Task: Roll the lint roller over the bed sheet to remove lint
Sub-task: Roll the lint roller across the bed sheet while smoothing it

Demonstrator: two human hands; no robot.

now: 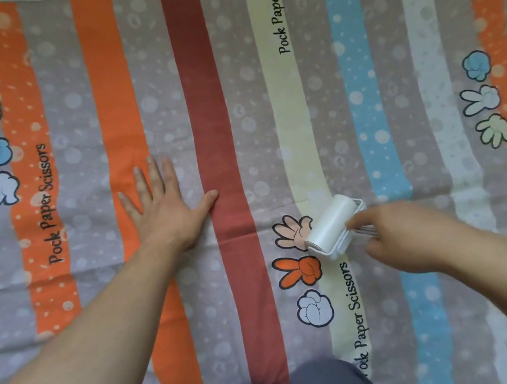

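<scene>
On the striped bed sheet (199, 67), right of centre: white lint roller (332, 224) down on the cream stripe (284, 104), gripped by the blurred right hand (401, 234). Left hand (165, 209) spread flat, pressed on sheet further left.

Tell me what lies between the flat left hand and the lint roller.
In the head view, only bed sheet: its dark red stripe, a grey dotted band and a printed peach hand beside the lint roller. Nothing loose.

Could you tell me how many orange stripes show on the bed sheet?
3 orange stripes: far left, partly under the left hand, far right; more may lie beyond view.
</scene>
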